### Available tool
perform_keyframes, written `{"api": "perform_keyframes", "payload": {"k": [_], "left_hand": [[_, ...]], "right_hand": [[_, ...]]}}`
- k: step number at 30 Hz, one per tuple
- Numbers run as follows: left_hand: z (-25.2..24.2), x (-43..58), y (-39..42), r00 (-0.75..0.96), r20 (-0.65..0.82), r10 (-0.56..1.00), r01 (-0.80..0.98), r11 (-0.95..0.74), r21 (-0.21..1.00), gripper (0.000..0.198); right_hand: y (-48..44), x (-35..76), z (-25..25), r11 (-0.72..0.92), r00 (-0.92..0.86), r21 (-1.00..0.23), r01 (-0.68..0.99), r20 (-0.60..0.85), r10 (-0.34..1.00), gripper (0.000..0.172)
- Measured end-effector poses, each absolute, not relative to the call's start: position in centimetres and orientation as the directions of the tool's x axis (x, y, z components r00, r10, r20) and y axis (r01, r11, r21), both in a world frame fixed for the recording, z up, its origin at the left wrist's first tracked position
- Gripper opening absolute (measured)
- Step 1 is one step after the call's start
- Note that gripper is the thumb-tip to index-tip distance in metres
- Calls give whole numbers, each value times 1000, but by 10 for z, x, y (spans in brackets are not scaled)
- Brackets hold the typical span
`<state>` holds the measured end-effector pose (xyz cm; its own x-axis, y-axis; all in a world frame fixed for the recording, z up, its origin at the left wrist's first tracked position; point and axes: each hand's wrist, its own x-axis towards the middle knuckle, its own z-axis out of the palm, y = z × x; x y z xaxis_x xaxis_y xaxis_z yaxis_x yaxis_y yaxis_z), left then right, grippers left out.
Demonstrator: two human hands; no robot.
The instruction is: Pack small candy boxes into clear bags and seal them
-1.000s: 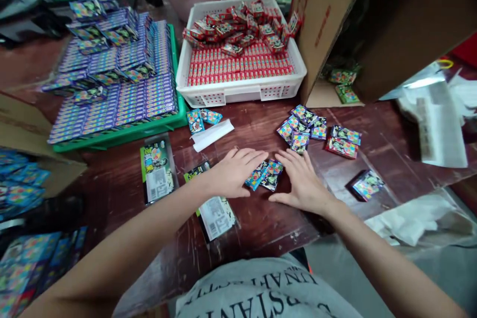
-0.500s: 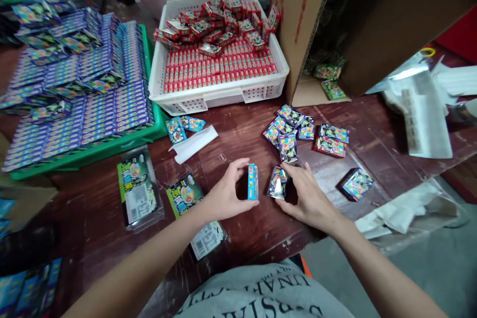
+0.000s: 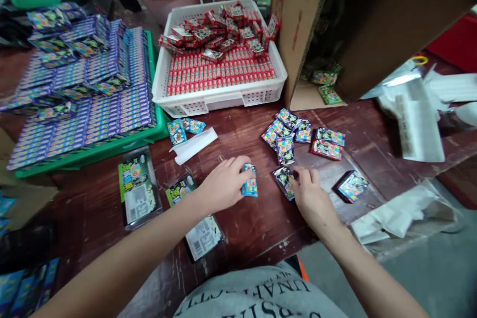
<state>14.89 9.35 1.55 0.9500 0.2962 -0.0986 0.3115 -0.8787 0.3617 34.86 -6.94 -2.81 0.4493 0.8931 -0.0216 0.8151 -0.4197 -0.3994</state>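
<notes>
My left hand (image 3: pixel 226 182) is closed on a small blue printed box (image 3: pixel 251 186), with the thumb across its face and the fingers at its far side. My right hand (image 3: pixel 312 197) pinches the right edge of a small black-and-purple printed box (image 3: pixel 283 182), which lies tilted on the table. Just beyond it is a loose group of similar purple boxes (image 3: pixel 285 150). A red box (image 3: pixel 326 150) with a purple one against it lies farther right, and a dark box (image 3: pixel 352 187) sits alone beyond my right hand.
Two clear-covered packs (image 3: pixel 137 189) lie left, one partly under my left forearm. A white paper strip (image 3: pixel 196 145) lies by several blue packets (image 3: pixel 176 131). Behind stand a green tray (image 3: pixel 161 126) of purple boxes, a white crate (image 3: pixel 223 104) of red boxes and a cardboard carton (image 3: pixel 294 35).
The blue box has turned from its narrow side to its broad face in my left hand. My right fingers have drawn together at the dark box, which has turned slightly. The view has shifted a little.
</notes>
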Motion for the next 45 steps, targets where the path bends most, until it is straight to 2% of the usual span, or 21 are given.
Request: {"api": "perform_keyframes", "payload": {"k": [4, 6, 8, 10, 12, 14, 15, 17, 19, 21, 24, 26, 28, 31, 32, 34, 37, 40, 42, 43, 45], "left_hand": [[-1, 140, 75, 929, -116, 352, 367, -832, 416, 83], [-4, 138, 67, 912, -108, 395, 404, -824, 397, 84], [-5, 139, 62, 887, -58, 459, 448, -819, 359, 85], [-6, 145, 59, 878, -12, 478, 453, -824, 340, 92], [-10, 153, 57, 902, 0, 431, 405, -848, 341, 96], [-16, 160, 56, 934, -9, 357, 338, -876, 343, 86], [-20, 163, 55, 943, -11, 332, 315, -883, 347, 77], [-26, 166, 53, 947, 4, 322, 298, -881, 368, 59], [-28, 164, 52, 938, 24, 345, 308, -865, 397, 49], [-26, 160, 51, 929, 33, 370, 324, -851, 413, 46], [-22, 155, 51, 928, 13, 372, 335, -848, 411, 48], [-18, 158, 52, 924, 8, 382, 348, -849, 397, 56], [-14, 166, 51, 914, 30, 404, 362, -848, 386, 70], [-10, 191, 48, 919, 66, 388, 332, -855, 399, 85], [-9, 201, 47, 931, 68, 360, 303, -861, 408, 87], [-10, 219, 44, 951, 61, 302, 251, -875, 413, 81], [-13, 229, 42, 956, 52, 288, 245, -886, 394, 58], [-17, 214, 43, 943, 50, 328, 283, -875, 392, 32], [-17, 198, 45, 941, 62, 333, 282, -870, 406, 22], [-17, 192, 46, 941, 73, 329, 272, -869, 413, 23], [-14, 190, 49, 945, 93, 314, 247, -871, 425, 30]], "right_hand": [[-65, 327, -21, -441, 477, -492, 751, -59, 877, 18], [-60, 330, -17, -379, 430, -549, 745, -39, 902, 15], [-55, 355, -11, -316, 427, -593, 740, 52, 903, 24], [-52, 400, -5, -301, 448, -528, 794, 173, 877, 34], [-50, 450, -1, -336, 401, -323, 885, 159, 902, 42], [-49, 487, 0, -316, 331, -167, 934, 71, 941, 45], [-48, 498, 0, -294, 301, -131, 947, 35, 953, 41], [-50, 503, 0, -260, 263, -114, 959, 12, 965, 32], [-55, 491, 0, -284, 288, -111, 952, 16, 958, 32], [-62, 470, 0, -347, 352, -180, 920, -1, 936, 37], [-69, 440, -1, -379, 355, -407, 831, -137, 925, 46], [-66, 436, 1, -361, 304, -436, 824, -196, 932, 48], [-51, 452, 7, -396, 366, -340, 853, -151, 918, 47], [-6, 508, 13, -580, 601, -202, 789, 61, 797, 49], [13, 529, 13, -600, 622, -182, 779, 105, 776, 50], [49, 565, 8, -635, 657, -173, 753, 139, 741, 56], [82, 590, -2, -640, 664, -187, 745, 109, 740, 60], [72, 591, 2, -592, 621, -211, 777, 108, 776, 57], [45, 589, 14, -510, 540, -251, 823, 64, 839, 61], [28, 588, 21, -437, 460, -285, 853, 15, 888, 63], [-6, 583, 35, -205, 167, -390, 898, -128, 978, 60]]}}
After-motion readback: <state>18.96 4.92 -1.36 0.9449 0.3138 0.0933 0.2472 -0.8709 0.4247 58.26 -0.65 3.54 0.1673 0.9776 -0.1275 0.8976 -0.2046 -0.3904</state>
